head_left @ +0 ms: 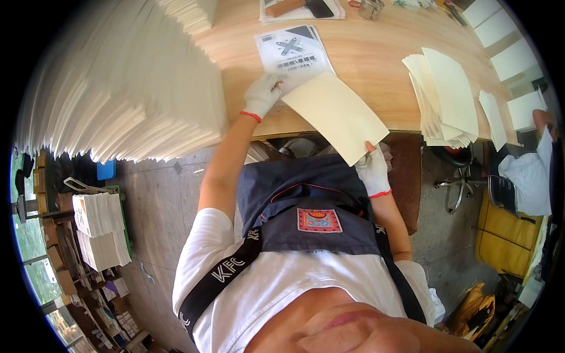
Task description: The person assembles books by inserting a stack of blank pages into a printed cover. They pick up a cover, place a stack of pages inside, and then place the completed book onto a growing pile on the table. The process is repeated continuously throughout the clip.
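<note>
A plain cream sheet (334, 116) slants just beside printed white sheets (294, 54).

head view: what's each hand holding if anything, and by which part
The right hand holds a cream sheet by its lower right edge. The left hand is at the near end of the printed sheets; its grip cannot be told.

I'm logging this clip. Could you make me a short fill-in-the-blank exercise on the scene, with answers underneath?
1. The glove cuffs on the left hand and right hand are coloured ____.
2. The hand gripping the near edge of the cream sheet is the ____ one.
3. The big paper stack stands on the wearer's ____ side of the wooden table.

Missing words: red; right; left.
</note>
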A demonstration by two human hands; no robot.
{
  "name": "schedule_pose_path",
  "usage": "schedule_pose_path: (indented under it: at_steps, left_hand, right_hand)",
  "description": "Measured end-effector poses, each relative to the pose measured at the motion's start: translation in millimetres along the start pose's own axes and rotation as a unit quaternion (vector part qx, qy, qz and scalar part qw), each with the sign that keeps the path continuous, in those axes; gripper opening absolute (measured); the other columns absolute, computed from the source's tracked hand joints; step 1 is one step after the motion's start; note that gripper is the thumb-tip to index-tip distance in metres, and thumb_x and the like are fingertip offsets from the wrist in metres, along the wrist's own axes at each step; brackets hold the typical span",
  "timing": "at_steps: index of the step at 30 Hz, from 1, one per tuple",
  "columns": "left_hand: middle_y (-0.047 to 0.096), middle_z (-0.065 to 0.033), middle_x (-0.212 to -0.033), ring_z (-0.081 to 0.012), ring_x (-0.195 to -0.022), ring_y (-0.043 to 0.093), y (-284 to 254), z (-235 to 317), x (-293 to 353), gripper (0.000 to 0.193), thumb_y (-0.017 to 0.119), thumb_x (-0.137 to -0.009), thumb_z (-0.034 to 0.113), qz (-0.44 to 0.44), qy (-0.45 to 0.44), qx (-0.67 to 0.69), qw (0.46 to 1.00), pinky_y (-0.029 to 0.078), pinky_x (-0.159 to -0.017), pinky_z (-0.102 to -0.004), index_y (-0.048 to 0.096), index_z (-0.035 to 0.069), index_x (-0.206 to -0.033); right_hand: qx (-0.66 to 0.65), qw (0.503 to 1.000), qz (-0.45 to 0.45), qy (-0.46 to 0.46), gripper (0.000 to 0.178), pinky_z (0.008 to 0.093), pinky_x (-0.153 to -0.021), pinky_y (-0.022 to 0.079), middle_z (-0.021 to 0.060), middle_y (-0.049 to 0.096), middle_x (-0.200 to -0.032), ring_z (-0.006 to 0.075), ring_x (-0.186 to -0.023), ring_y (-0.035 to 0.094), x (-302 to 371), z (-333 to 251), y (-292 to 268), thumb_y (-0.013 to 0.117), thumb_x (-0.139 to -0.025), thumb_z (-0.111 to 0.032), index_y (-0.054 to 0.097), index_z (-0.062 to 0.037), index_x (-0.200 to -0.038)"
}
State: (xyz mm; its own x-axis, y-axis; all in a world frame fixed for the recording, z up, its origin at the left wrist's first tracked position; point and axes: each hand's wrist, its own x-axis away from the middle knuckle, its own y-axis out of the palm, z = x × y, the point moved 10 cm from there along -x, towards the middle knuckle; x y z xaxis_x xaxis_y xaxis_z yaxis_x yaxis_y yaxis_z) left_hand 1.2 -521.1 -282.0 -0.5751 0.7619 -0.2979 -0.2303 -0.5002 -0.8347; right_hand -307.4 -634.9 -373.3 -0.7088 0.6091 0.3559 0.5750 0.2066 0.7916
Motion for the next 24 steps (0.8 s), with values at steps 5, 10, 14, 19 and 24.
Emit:
schedule_pose_path:
  at_steps: [5,10,14,19,24]
  left_hand:
    - [0.058,-0.0076,-0.08,-0.0223,-0.067,0.055,9,-6,-3,0.03,0.045,-0.074,-0.001,-0.072,-0.028,0.222,0.972,0.045,-0.064,-0.0311,0.06,0.011,-0.097]
    - [0.057,-0.0083,-0.082,-0.0167,-0.068,0.054,-11,23,8,0.031,0.044,-0.073,-0.004,-0.001,0.003,0.163,0.987,0.044,-0.063,-0.0289,0.058,0.007,-0.099]
    - [0.058,-0.0078,-0.088,-0.0143,-0.072,0.056,-12,28,31,0.037,0.047,-0.076,-0.007,0.067,0.04,0.146,0.986,0.046,-0.063,-0.0285,0.053,0.008,-0.109]
    - [0.054,-0.0105,-0.109,-0.0192,-0.09,0.057,22,18,72,0.049,0.053,-0.082,-0.003,0.275,-0.211,0.574,0.742,0.05,-0.075,-0.0299,0.032,0.009,-0.124]
    - [0.056,-0.0138,-0.108,-0.0244,-0.092,0.059,47,51,73,0.047,0.055,-0.083,-0.001,0.246,-0.344,0.685,0.594,0.052,-0.076,-0.0339,0.036,0.006,-0.125]
  right_hand:
    - [-0.025,0.999,0.019,-0.016,0.032,0.0264,-0.068,0.052,0.0055,0.057,-0.107,0.0152,-0.091,0.058,0,9,8,0.048,-0.087,-0.004,0.046,-0.0063,-0.119]
    - [-0.017,0.999,0.051,0.008,0.022,0.0238,-0.044,0.042,0.0041,0.057,-0.088,0.0139,-0.063,0.055,-1,25,9,0.048,-0.089,-0.008,0.048,-0.009,-0.11]
    - [0.041,0.999,0.013,0.02,0.017,0.0246,-0.039,0.035,0.0049,0.053,-0.077,0.0138,-0.049,0.049,14,37,44,0.048,-0.091,-0.013,0.046,-0.0081,-0.107]
    - [0.046,0.998,-0.043,0.014,0.022,0.025,-0.039,0.038,0.0102,0.059,-0.083,0.0161,-0.051,0.055,29,38,67,0.049,-0.092,-0.016,0.044,-0.0058,-0.11]
    - [0.114,0.993,-0.029,0.009,0.023,0.026,-0.04,0.04,0.0115,0.06,-0.084,0.017,-0.054,0.059,43,37,59,0.049,-0.092,-0.019,0.044,-0.0049,-0.109]
